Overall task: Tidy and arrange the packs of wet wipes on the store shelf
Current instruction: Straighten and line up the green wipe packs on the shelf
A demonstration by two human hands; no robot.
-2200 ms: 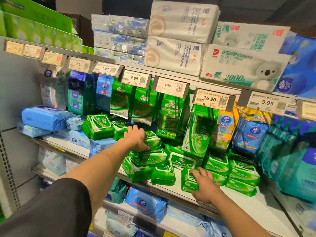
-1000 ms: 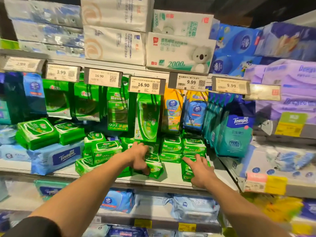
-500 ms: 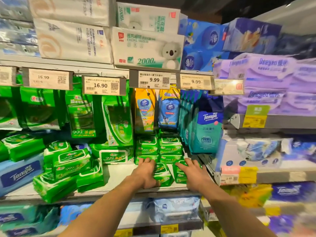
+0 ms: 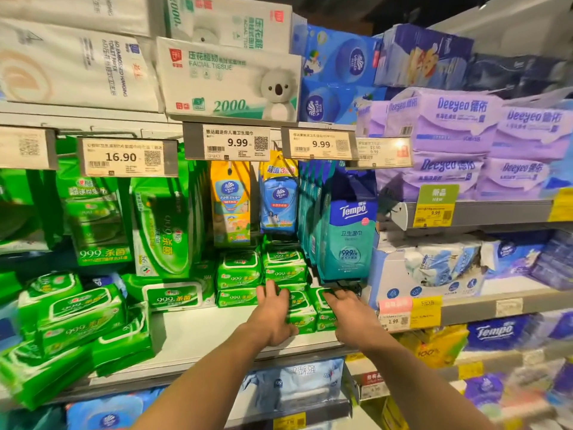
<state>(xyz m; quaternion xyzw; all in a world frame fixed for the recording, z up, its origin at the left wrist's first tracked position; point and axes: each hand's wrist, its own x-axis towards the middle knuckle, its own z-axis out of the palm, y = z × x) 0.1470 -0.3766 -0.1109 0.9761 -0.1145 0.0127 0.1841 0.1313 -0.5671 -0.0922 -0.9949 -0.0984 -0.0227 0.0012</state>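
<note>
Your view has swung further right since half a second ago: the purple Deeyeo tissue packs [image 4: 459, 144] now fill the upper right, and the loose heap of green packs [image 4: 77, 321] has slid to the left edge of the head view. Both your hands have pushed a little deeper into the shelf and stay on the same small green packs.

Your left hand [image 4: 273, 318] lies on the left side and top of the front green wet wipe pack [image 4: 299, 308], fingers reaching over it, thumb low at the near edge. Your right hand [image 4: 348, 315] lies over the neighbouring green pack [image 4: 324, 318] just to its right, fingers spread and pointing left and far. Whether the fingers curl round the packs or merely press on them cannot be told. The two hands are near each other but apart.

These packs are soft, glossy plastic pillows with white-edged flap labels, sitting on the smooth white shelf [image 4: 201, 333] at its right end. Behind them, similar green packs stand stacked in two short columns [image 4: 260, 274]. Above hang flat glossy pouches: a teal Tempo pouch [image 4: 350, 237], a blue Vinda pouch [image 4: 279, 200] and a yellow pouch [image 4: 231, 203], under stiff paper price tags [image 4: 229, 144].
</note>
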